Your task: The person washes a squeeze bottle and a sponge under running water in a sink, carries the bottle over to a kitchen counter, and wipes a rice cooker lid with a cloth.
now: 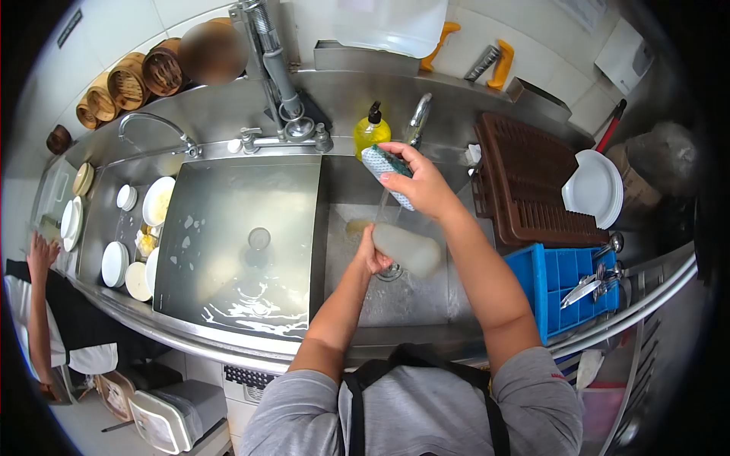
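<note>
Your R hand (pixel 420 188) is part-closed, fingers and thumb pinching a sponge (pixel 389 179), grey-white mesh w/ a dark green side, up over the far part of the R basin (pixel 449 308). Your L hand (pixel 371 254) is also part-closed, gripping the L end of a pale oval piece (pixel 411 249) held tilted over the same basin, nearer you than the sponge; can't tell exact type, & fingers underneath are hidden. Sponge & piece are apart, w/ a thin water stream (pixel 384 199) btwn them; can't tell if it hits the piece. Edges: steel divider close on your L, then the L basin (pixel 236 228) full of cloudy water. Blue caddy (pixel 566 292) w/ cutlery (pixel 584 290) bounds the near R, brown rack (pixel 532 182) the far R, w/ white plates (pixel 593 190) at its R end. Wet steel floor shows btwn your forearms, near side. Tap (pixel 419 120) & yellow soap bottle (pixel 371 137) stand just beyond your R hand. Far L: bowls/dishes (pixel 115 264) in another steel section, bamboo steamers (pixel 128 82) along the tiled wall, plus a co-worker's hand (pixel 42 258) at the L edge.
</note>
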`<control>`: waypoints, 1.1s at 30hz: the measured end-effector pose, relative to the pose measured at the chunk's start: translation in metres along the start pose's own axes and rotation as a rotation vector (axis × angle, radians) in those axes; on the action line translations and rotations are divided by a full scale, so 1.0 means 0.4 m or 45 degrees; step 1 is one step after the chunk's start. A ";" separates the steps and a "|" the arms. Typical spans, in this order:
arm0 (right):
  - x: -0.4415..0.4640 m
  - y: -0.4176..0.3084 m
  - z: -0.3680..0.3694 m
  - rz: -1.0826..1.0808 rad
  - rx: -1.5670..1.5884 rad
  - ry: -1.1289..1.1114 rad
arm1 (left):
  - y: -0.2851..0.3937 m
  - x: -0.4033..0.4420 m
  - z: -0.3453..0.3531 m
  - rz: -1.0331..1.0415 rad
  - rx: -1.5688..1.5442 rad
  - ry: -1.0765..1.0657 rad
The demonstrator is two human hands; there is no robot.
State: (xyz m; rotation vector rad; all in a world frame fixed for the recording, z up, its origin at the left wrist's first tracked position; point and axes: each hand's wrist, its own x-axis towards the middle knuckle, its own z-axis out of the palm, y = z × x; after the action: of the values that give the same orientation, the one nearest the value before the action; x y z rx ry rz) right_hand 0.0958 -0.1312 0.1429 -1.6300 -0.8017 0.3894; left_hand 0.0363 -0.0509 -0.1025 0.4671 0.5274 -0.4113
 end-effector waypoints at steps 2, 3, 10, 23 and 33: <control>0.003 0.003 -0.003 -0.019 -0.001 0.010 | -0.007 0.010 0.015 0.032 -0.146 -0.036; 0.005 0.007 -0.004 -0.027 -0.001 0.015 | 0.004 -0.012 0.039 0.049 -0.184 -0.046; 0.010 -0.007 -0.002 -0.085 -0.011 0.019 | 0.081 -0.037 0.092 0.618 0.316 0.225; -0.005 0.003 -0.051 -0.264 -0.220 0.123 | 0.169 -0.103 0.158 1.068 2.061 0.892; 0.060 0.217 -0.071 -0.173 -0.444 -0.174 | 0.259 -0.087 0.144 0.496 0.723 -0.326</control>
State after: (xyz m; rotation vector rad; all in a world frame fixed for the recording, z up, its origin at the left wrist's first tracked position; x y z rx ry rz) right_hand 0.1558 -0.1391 0.0704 -1.8716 -1.1258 0.2761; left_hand 0.0810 0.0123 -0.0063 1.0284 0.0540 -0.2340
